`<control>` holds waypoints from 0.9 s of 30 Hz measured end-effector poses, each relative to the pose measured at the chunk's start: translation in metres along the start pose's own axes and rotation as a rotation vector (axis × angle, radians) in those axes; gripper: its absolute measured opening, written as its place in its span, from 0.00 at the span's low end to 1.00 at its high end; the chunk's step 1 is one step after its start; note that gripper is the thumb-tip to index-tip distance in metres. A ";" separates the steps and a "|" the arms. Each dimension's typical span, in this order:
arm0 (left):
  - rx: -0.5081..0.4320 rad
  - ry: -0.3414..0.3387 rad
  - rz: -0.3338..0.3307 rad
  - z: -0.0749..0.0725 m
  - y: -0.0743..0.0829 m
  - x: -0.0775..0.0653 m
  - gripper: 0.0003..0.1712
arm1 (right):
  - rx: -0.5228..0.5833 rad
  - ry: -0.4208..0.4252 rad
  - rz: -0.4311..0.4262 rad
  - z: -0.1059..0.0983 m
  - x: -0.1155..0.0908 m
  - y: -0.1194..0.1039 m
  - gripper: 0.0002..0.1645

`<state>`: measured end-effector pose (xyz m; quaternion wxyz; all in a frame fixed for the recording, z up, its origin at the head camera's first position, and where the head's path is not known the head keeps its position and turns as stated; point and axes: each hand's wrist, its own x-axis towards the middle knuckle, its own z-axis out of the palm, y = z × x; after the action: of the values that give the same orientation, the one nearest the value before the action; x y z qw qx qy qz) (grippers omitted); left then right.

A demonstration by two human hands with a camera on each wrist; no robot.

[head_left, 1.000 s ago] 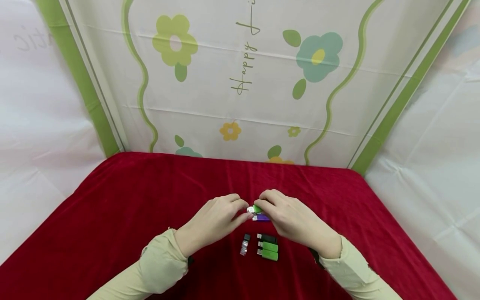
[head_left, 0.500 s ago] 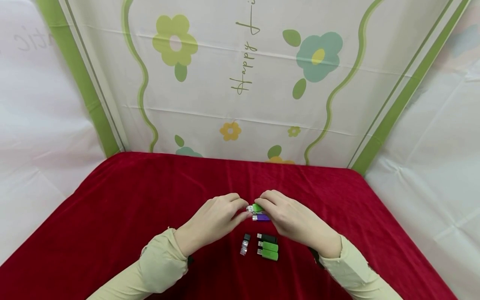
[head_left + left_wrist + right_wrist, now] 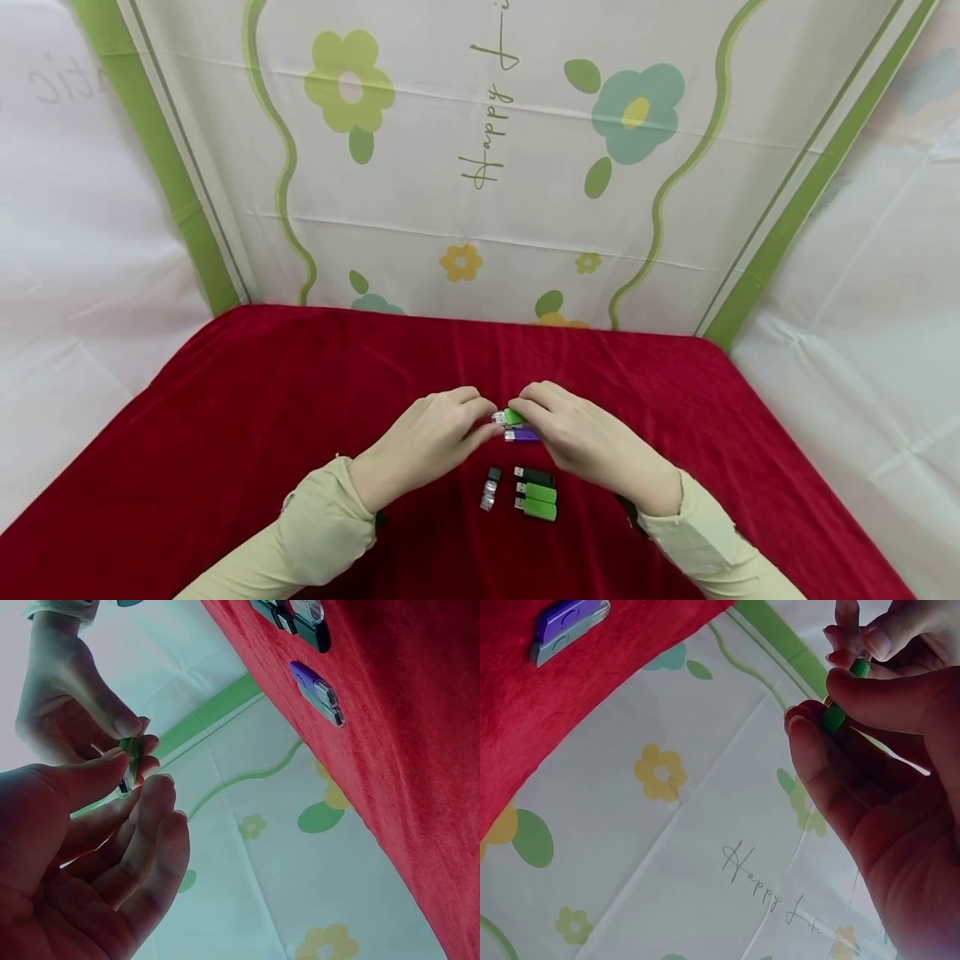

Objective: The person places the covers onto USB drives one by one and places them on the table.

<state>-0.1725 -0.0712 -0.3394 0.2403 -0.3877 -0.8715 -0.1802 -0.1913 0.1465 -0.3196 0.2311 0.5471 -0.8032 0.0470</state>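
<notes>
Green USB stick [image 3: 514, 417] is up off the desk [image 3: 315, 375], between left hand [image 3: 435, 433] and right hand [image 3: 581, 433]. Right hand narrow, pinching the green body; left hand narrow, thumb and fingertips on the clear/metal end. Can't tell if that end is capped. For work on that end, I'd anchor the body, keep both pinches in line, move straight and small, no twist, no side load on the plug. Watch for knocking the purple stick [image 3: 524, 436] and the grey stick [image 3: 568, 642] beside it. Nearer: black stick [image 3: 535, 477] and two green sticks [image 3: 541, 493] in a row, clear pieces [image 3: 488, 493] to their left. Keep wrists high over those.
</notes>
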 end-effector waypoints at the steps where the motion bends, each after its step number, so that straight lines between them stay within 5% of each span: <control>1: -0.003 0.000 0.002 0.000 0.000 0.000 0.09 | -0.005 0.005 -0.004 0.000 0.000 0.000 0.16; 27: 0.042 0.007 0.083 0.000 0.000 -0.001 0.09 | -0.001 0.005 -0.010 0.001 0.000 -0.003 0.18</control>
<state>-0.1720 -0.0716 -0.3396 0.2586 -0.4179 -0.8573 -0.1531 -0.1892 0.1447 -0.3213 0.2335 0.5508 -0.8000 0.0468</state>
